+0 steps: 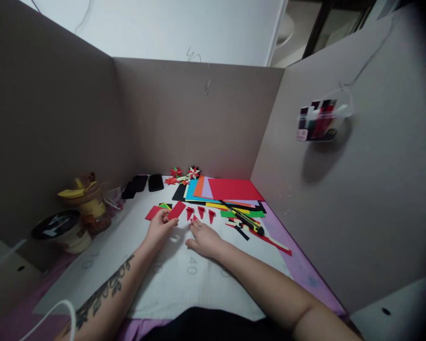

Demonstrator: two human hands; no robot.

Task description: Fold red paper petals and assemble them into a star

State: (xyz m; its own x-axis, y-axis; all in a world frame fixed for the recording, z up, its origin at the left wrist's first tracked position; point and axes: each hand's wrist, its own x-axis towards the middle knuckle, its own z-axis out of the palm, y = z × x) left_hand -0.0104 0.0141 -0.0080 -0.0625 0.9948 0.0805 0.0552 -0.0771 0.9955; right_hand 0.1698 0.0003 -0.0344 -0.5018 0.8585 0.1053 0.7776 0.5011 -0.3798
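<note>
My left hand [160,223] pinches a red paper rectangle [177,210] between thumb and fingers. Another red paper piece [152,212] lies just left of those fingers, with green and yellow paper bits [165,206] behind them. Flat on the white mat, my right hand [206,239] has its fingers stretched out and its thumb apart. Its fingertips rest at a small red folded paper piece [194,218], mostly covered. Beyond it, folded red paper triangles stand in a row: a left one [189,213], a middle one [201,212] and a right one [212,216].
Coloured paper sheets [234,189] are stacked at the back right. A yellow-black utility knife [246,221] lies over paper strips. Folded paper stars [193,172] and a black phone [155,182] sit at the back. Tubs and a lidded jar [62,229] stand left. Grey panels surround the table.
</note>
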